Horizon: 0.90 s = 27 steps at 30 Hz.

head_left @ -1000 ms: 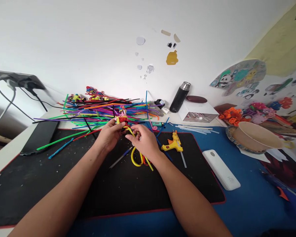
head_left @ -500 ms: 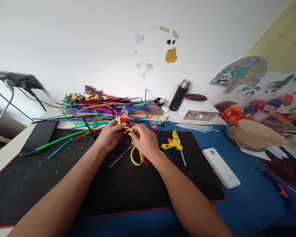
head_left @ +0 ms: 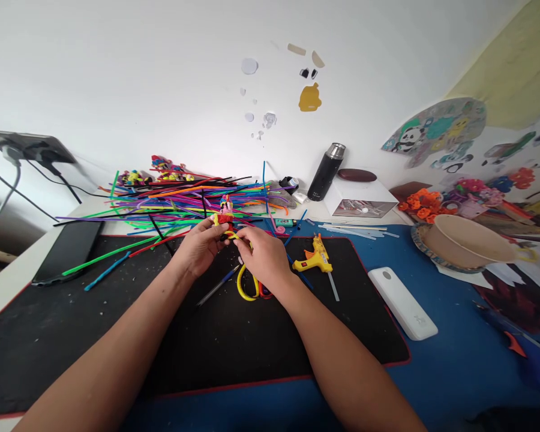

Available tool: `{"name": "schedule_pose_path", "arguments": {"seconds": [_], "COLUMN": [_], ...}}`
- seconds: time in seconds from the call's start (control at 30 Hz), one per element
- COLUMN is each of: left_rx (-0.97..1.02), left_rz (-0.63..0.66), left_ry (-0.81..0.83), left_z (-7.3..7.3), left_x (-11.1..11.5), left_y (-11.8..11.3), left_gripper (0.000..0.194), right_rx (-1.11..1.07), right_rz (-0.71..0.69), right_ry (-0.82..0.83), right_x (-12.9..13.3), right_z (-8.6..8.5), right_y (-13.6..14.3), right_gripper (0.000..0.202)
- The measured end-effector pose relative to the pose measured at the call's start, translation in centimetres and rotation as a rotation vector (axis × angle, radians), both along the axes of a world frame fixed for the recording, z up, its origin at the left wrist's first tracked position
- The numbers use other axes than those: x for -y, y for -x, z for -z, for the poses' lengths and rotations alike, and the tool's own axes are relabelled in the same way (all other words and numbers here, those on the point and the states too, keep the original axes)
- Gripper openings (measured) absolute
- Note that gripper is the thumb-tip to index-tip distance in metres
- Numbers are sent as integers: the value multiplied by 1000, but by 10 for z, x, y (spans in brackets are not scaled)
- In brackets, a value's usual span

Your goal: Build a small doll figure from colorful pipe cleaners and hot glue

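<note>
My left hand [head_left: 203, 245] is closed around a small pipe cleaner figure [head_left: 225, 217] with a pink head and a red and yellow body. Between the fingers of my right hand [head_left: 264, 252] is a yellow pipe cleaner [head_left: 232, 236] that runs to the figure's lower part. Both hands meet above the black mat, and the fingers partly hide the figure. Under my right hand lie scissors [head_left: 246, 295] with yellow and red handles, their blades covered. A pen [head_left: 216, 288] rests on the mat just left of them.
Loose coloured pipe cleaners [head_left: 184, 201] are heaped along the wall. To the right lie a yellow glue gun [head_left: 315, 258] and a white power bank [head_left: 402, 304]. A black flask [head_left: 326, 173] stands behind, beside a white box [head_left: 364, 201]. A phone [head_left: 67, 252] lies at left.
The camera view has shifted slightly. My right fingers have drawn in a little along the yellow pipe cleaner near the figure; the left hand keeps its hold.
</note>
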State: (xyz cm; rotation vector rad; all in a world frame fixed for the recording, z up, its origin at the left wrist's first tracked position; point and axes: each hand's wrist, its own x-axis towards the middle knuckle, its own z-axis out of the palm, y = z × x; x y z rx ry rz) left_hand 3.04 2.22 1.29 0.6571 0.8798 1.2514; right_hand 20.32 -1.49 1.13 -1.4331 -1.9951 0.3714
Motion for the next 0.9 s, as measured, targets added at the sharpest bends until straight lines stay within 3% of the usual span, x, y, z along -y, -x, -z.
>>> {"name": "schedule_pose_path", "arguments": {"seconds": [0.2,0.5,0.9], "left_rx": [14,-3,-2], "left_rz": [-20,-7,-1], "left_ry": [23,11,29], "left_z": [1,3,-1], "left_x": [0,0,1], "left_y": [0,0,-1], "left_gripper": [32,32,29], "right_rx": [29,46,67], "right_rz": [9,23,-7], "right_ry": [37,28,-11], "right_x": [0,1,0], "right_z": [-1,-4,0], "right_y": [1,1,-1], "right_gripper": [17,1,14]}}
